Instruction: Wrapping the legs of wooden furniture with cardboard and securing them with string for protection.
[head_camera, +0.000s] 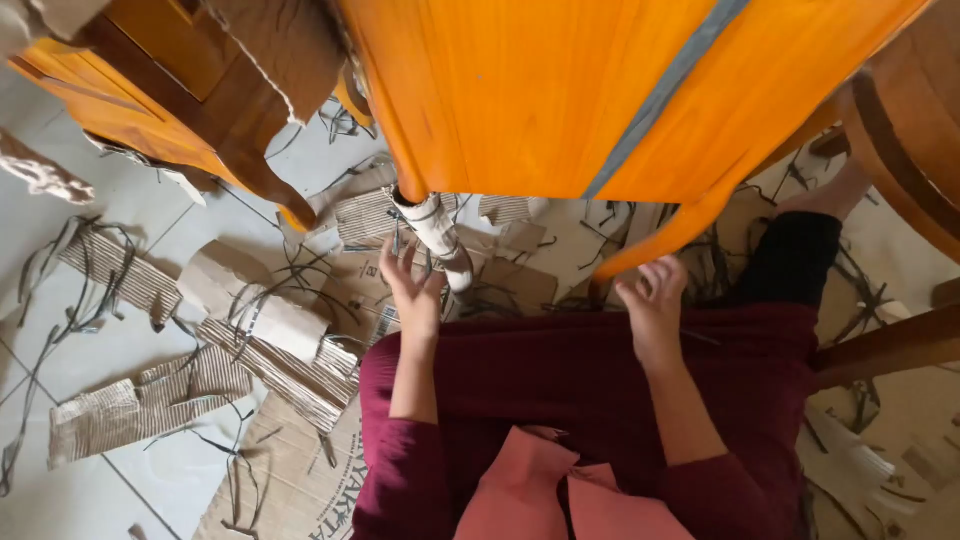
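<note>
Two hands: left hand open | right hand open | one wrapped leg

Pale floor tiles are seen strewn with torn corrugated cardboard left of the hands; orange wooden furniture looms above them.

Glossy, smooth orange lacquered wooden panel with a matt grey tape strip stands over rough, ribbed brown corrugated cardboard scraps, a paper-wrapped wooden leg, soft maroon cloth skirt and smooth pale floor tiles.
</note>
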